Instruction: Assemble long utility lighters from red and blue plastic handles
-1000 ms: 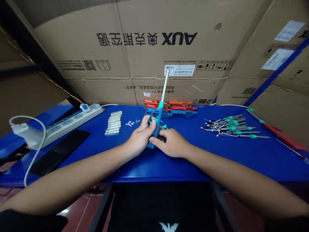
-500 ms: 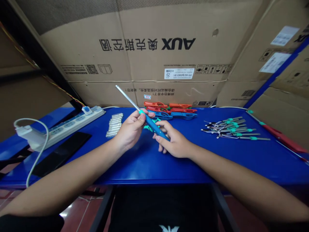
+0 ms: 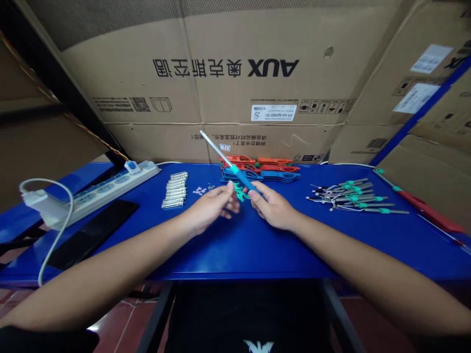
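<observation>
A blue long-nosed lighter with a green collar and a slim metal tube slants up to the left above the table. My right hand is closed around the lower end of its handle, covering part of it. Just left of the handle is my left hand, its fingers loosely curled and apart from the thumb, with nothing visible in it. Small green plastic pieces lie on the table behind and between the hands. Tiny white parts are beyond my left hand.
Orange, red and blue casings are stacked at the back. Silver cylinders sit in a row at left, near a power strip and a black flat object. Wired metal tubes with green collars and a red lighter lie right.
My left hand has let go of the lighter's front and moved slightly down and right. The lighter has shifted right in my right hand, uncovering the tiny white parts.
</observation>
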The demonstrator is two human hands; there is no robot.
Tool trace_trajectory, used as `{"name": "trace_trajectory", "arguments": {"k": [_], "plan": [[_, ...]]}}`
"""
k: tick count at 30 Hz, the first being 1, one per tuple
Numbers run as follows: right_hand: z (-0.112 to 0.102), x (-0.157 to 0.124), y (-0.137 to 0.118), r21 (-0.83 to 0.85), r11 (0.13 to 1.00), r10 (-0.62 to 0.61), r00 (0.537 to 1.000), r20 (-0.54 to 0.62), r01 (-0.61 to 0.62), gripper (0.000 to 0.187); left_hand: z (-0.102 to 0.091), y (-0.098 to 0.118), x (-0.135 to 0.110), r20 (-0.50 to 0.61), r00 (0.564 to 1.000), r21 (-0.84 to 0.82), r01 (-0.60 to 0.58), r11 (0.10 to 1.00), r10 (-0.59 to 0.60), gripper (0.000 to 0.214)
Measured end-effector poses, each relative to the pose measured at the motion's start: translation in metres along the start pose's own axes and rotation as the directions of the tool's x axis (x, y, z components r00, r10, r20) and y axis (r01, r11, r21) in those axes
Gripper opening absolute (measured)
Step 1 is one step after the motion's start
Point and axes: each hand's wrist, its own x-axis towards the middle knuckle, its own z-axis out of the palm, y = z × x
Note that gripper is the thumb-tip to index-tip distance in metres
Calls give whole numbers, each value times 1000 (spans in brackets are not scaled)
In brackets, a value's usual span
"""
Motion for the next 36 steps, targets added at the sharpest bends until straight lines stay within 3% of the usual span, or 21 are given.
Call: {"name": "trace_trajectory", "arguments": {"k": [2,4,10,16,19,23,27,30,32,34,36], "plan": [[-8,2,1,4,1000,13,1000,-16,-13,50,-2,3,-4,199,980,226,-23,974,-23,61],[-14,4,0,1,1000,16,1000,6,-16,51,-4,6,-8,382,924,381,-157,911,-1,58],[-19,1,-5,-131,991,-5,999,40,10,46,-4,7,-15,678,734,465,-462,755,32,48],[-19,-2,-11,-240,964,-99,993,70,113,37,-1,4,-17,804,594,418,-548,725,-15,33],[-21,-2,-18,-322,939,-108,992,59,122,35,-1,2,-18,834,548,422,-553,719,-68,25],[-24,-13,-36,-393,915,-111,993,-27,92,40,-2,0,-17,837,540,436,-566,700,-85,22],[-35,-55,-48,-563,826,-138,975,-177,15,35,-4,-2,-16,839,536,444,-571,691,-96,23],[-61,-104,-42,-656,741,-190,892,-410,-143,40,-3,-3,-15,836,540,449,-571,687,-97,24],[-91,-139,-34,-720,629,-237,810,-537,-294,45,-2,-3,-15,833,547,447,-572,688,-86,24],[-125,-176,-26,-724,459,-280,689,-668,-515,50,-1,-2,-15,828,555,450,-570,688,-82,25],[-158,-210,-19,-593,264,-236,546,-804,-760,58,0,-2,-15,823,561,458,-563,688,-90,26]]}}
